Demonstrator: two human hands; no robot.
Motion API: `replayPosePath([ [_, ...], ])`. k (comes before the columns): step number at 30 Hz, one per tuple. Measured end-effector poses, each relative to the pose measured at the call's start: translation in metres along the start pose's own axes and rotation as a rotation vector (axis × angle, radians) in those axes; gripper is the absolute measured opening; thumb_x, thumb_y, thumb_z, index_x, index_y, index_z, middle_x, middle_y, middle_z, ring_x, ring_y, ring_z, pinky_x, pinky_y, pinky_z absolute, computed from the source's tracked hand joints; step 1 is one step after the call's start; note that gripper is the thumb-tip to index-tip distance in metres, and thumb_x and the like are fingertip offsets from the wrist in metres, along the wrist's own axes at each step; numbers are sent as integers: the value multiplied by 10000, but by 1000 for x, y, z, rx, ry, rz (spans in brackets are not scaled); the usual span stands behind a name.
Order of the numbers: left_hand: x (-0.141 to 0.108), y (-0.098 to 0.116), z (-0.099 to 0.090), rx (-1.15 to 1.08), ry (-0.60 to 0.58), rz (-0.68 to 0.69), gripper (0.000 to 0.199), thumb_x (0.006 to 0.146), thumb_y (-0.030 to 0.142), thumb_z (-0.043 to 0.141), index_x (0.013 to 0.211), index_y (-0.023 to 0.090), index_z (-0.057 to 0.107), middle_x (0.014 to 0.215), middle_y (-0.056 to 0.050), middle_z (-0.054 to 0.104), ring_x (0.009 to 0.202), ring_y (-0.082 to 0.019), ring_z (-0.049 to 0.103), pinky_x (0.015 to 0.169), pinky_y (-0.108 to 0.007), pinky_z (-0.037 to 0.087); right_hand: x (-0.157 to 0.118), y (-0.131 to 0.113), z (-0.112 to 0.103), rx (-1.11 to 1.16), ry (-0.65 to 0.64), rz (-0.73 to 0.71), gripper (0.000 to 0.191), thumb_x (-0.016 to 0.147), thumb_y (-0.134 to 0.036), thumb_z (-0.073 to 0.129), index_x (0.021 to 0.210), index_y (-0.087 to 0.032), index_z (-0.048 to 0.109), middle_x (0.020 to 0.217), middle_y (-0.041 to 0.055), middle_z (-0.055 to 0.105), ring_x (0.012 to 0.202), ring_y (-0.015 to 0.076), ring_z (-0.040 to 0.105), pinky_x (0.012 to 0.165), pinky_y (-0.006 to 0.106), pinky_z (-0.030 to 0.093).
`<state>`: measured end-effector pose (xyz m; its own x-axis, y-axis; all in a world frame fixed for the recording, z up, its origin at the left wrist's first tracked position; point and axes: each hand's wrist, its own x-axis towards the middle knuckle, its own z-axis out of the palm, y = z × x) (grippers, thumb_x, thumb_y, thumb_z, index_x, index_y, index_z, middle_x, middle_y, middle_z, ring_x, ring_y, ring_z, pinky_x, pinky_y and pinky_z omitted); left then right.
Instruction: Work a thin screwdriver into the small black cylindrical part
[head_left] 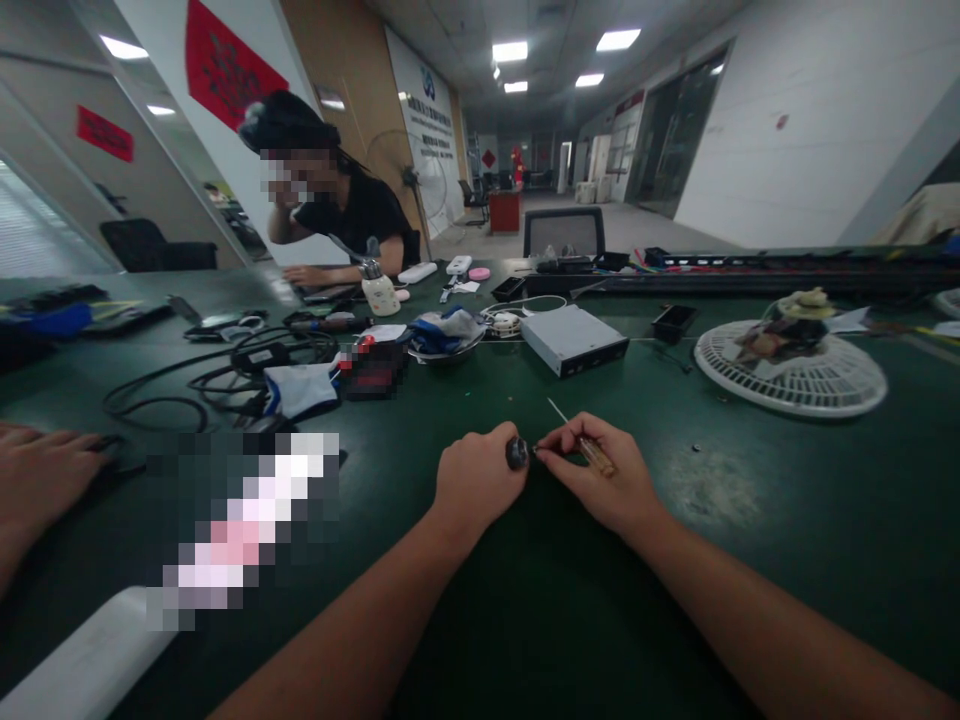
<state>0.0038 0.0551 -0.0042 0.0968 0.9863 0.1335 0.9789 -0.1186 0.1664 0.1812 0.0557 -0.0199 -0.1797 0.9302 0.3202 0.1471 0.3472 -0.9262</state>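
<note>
And here we are at the green table, both hands working close together near its front edge! The left hand is curled shut around a small dark round-ended object, with only its rounded end poking out of the fist; what it really is, too small to tell. Right beside it, almost touching, the right hand closes on a slim screwdriver with an amber translucent handle, its thin steel shaft pointing up and away, while the fingertips reach in to the dark piece. That screwdriver looks light and stiff, best held by the handle, not the shaft. The dark piece looks small and possibly slick, so a firm fingertip pinch seems wise. Beyond them sit a metal-cased optical drive, a white fan grille and a tangle of black cables, and across the table a co-worker rests a hand by a small white holder.
</note>
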Motion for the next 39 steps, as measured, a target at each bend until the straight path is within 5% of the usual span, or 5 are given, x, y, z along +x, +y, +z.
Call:
replayPosePath([
  [5, -2, 1, -3, 14, -38, 119, 258, 925, 452, 500, 956, 277, 687, 780, -41, 715, 752, -254, 699, 646, -330, 473, 1, 3, 1, 137, -25, 13, 259, 776, -183, 755, 754, -225, 500, 922, 46, 741, 907, 213, 721, 821, 360, 559],
  [17, -3, 0, -3, 14, -67, 275, 188, 844, 386, 583, 962, 283, 688, 780, -23, 724, 774, -251, 710, 639, -317, 460, 0, -1, 0, -104, -118, -33, 209, 774, -194, 745, 805, -222, 540, 847, 5, 680, 769, 177, 628, 718, 308, 492],
  [23, -2, 0, -2, 12, -1, 182, 221, 908, 411, 501, 930, 280, 677, 748, -24, 712, 706, -245, 692, 595, -322, 431, 1, -4, 1, -91, -74, -20, 113, 927, -326, 642, 935, -215, 660, 884, 31, 704, 793, 190, 650, 736, 326, 503],
  [30, -1, -2, 1, -41, 52, 46, 227, 915, 426, 513, 899, 265, 673, 733, -21, 697, 674, -211, 663, 569, -297, 380, -1, 3, -6, 293, 155, -46, 532, 1049, -477, 418, 820, -194, 805, 745, 71, 725, 733, 200, 668, 678, 337, 517],
  [39, 0, -2, 3, -40, 54, 100, 189, 894, 403, 536, 846, 260, 649, 684, -9, 671, 627, -201, 632, 532, -287, 301, 1, 3, -5, 370, -7, 44, 445, 1001, -438, 547, 771, -165, 812, 682, 71, 738, 647, 187, 676, 624, 322, 534],
])
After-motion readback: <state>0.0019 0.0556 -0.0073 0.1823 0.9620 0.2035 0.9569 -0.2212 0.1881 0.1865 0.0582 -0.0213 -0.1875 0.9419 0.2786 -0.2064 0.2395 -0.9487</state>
